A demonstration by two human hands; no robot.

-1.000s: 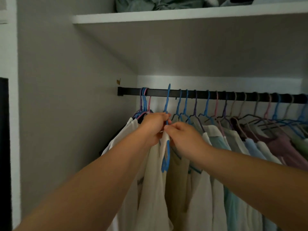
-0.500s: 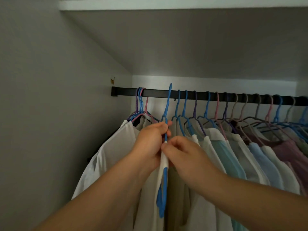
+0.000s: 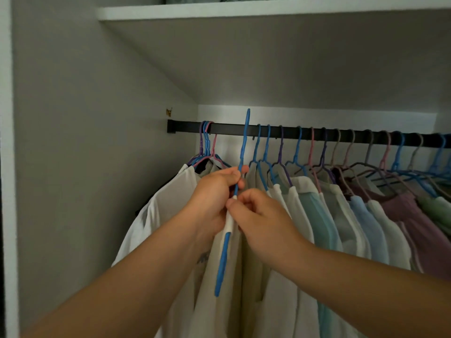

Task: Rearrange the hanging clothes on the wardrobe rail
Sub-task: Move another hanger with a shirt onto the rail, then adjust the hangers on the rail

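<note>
Left hand [image 3: 214, 191] is curling its grip around the neck of a blue hanger [image 3: 240, 167], whose hook is sitting raised above the black wardrobe rail [image 3: 317, 134], directly above the grip. Right hand [image 3: 258, 215], just below and touching, is pinching the white garment edge [image 3: 229, 222] lying on the hanger's arm. Other hung clothes [image 3: 329, 215] are crowding the rail to the right of both grips, a small cluster [image 3: 207, 152] hanging left.

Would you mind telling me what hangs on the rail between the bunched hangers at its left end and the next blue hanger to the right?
In the head view, only the blue hanger both hands hold.
</note>
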